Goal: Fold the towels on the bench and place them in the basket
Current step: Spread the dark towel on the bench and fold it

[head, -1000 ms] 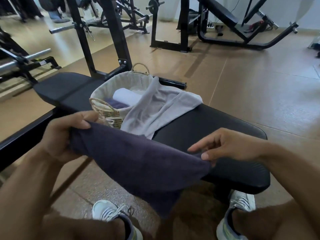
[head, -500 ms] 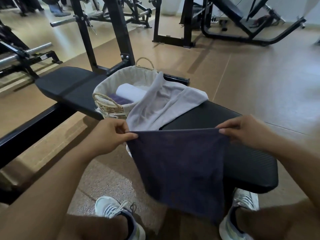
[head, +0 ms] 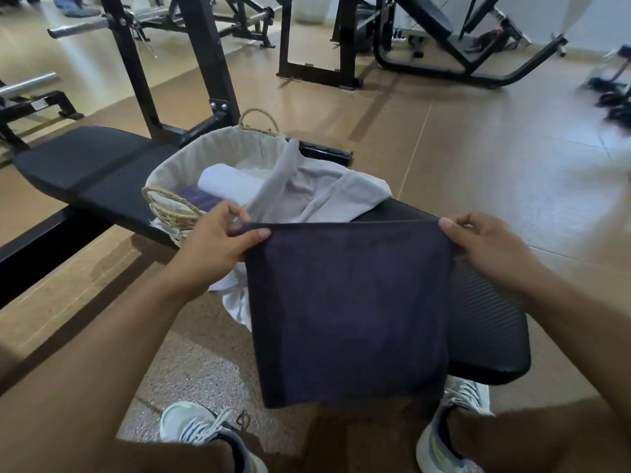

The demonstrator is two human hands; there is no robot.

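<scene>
A dark navy towel (head: 348, 312) hangs flat in front of me, stretched by its top edge. My left hand (head: 218, 247) pinches its top left corner and my right hand (head: 485, 247) pinches the top right corner. Behind it a light grey towel (head: 321, 196) lies unfolded, draped from the basket rim across the black bench (head: 102, 172) and down its near side. The woven basket (head: 170, 206) with a pale lining stands on the bench and holds a rolled white towel (head: 228, 182) and a folded dark one (head: 201, 199).
The bench pad's near end (head: 491, 322) is partly hidden by the hanging towel. My two shoes (head: 201, 435) rest on the floor below. Black rack uprights (head: 205, 63) and gym machines (head: 444, 39) stand behind the bench on the tan floor.
The navy towel went from bunched and slack between my hands to held up taut by its top corners. Both hands rose and moved apart.
</scene>
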